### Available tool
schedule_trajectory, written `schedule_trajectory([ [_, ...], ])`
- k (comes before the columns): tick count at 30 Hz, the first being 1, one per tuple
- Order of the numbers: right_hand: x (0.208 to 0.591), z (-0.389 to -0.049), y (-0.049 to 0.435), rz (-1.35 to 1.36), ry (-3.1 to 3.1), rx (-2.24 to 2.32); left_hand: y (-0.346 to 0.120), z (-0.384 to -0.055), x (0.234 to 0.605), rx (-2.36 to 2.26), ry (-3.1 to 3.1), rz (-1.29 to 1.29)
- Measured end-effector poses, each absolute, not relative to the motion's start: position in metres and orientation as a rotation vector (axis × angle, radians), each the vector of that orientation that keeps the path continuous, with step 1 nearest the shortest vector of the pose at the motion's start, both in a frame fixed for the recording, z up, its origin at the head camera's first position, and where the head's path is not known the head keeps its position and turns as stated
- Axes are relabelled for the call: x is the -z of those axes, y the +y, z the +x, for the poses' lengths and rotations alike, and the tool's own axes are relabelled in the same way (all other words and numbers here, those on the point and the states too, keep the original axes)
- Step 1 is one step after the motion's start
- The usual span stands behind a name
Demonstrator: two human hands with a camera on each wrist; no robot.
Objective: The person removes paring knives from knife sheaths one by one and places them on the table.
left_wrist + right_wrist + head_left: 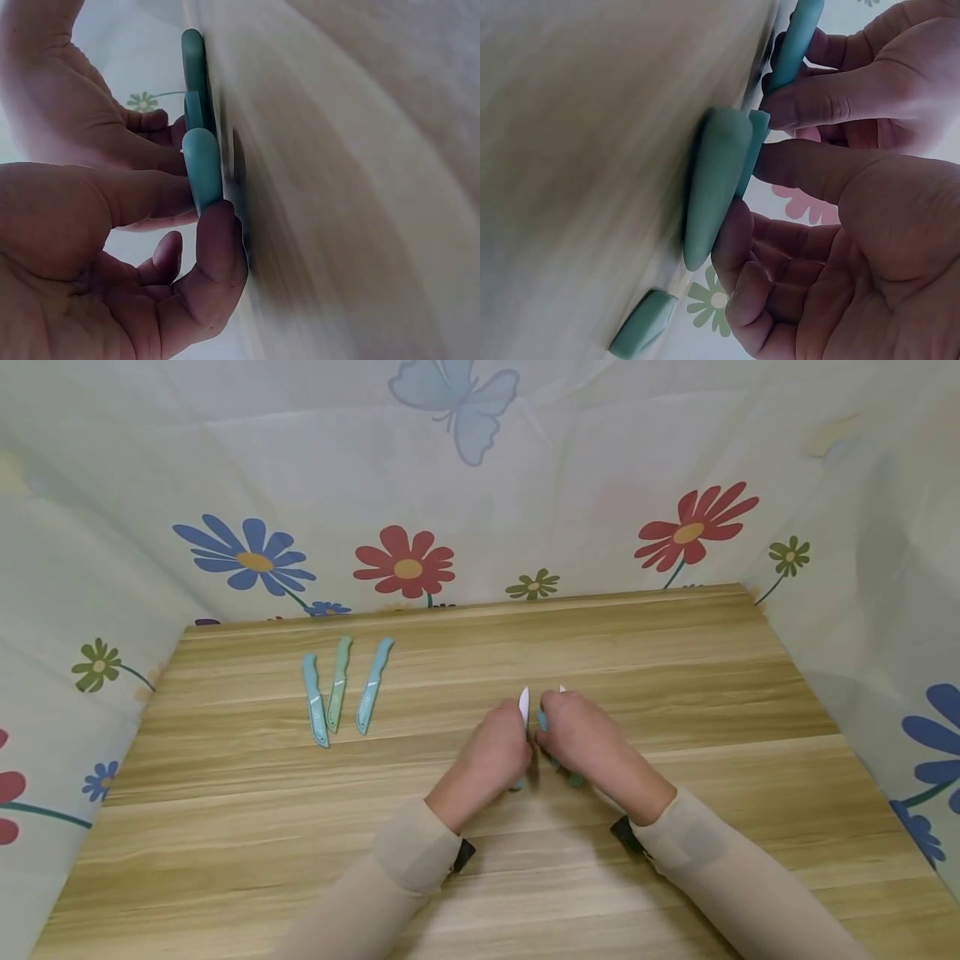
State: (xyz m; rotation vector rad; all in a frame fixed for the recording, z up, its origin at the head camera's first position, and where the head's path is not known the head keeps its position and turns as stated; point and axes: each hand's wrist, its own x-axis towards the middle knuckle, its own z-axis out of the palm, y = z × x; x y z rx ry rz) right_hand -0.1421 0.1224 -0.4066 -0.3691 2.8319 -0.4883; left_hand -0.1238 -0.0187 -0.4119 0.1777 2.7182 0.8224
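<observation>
A wide lane of counter [442,677] runs between the three sheathed knives [369,702] at left and the left grip [498,745] at centre. The white knife blade [524,703] crowds the narrow gap to the right grip [588,735]; a floral curtain [577,502] bounds the top.

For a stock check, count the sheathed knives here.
3, toward the back left: the leftmost blue knife, a green knife in the middle, the rightmost blue knife. The right hand may hide more.
</observation>
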Motion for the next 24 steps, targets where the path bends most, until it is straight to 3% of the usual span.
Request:
schedule_trajectory([
  [24, 0.4016, -0.1430, 0.1199, -0.349, 2.805, 0.485, -0.0168, -0.1213, 0.4123, -0.771, 2.776, 0.214],
])
